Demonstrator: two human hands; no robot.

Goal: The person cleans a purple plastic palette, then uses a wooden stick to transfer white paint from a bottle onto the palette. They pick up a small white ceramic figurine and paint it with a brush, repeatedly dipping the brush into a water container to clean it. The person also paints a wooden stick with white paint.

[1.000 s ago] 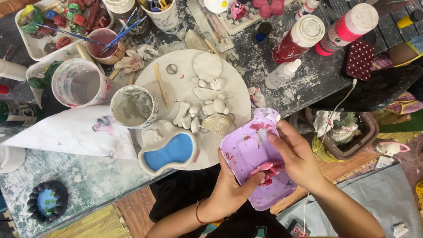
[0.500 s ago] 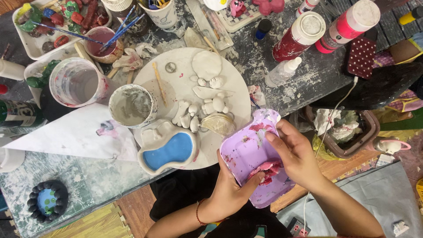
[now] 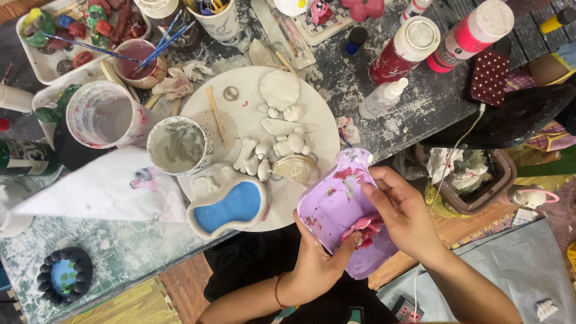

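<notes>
A lilac shallow tray, smeared with red and pink paint, is held tilted over the table's near edge. My left hand grips it from below, thumb resting on its inner face. My right hand presses a pink-stained crumpled wipe into the tray's lower end. Just left of the tray lies a peanut-shaped white dish with a blue inside, on a round white board.
The board also carries several small white clay pieces, a shell and a grey-stained cup. Paint bottles, a brush cup, a plastic tub and a white sheet crowd the table. A brown tray with tissues stands to the right.
The tray has tipped slightly and my right hand has shifted the wipe a little along its lower end. Everything on the table stays put.
</notes>
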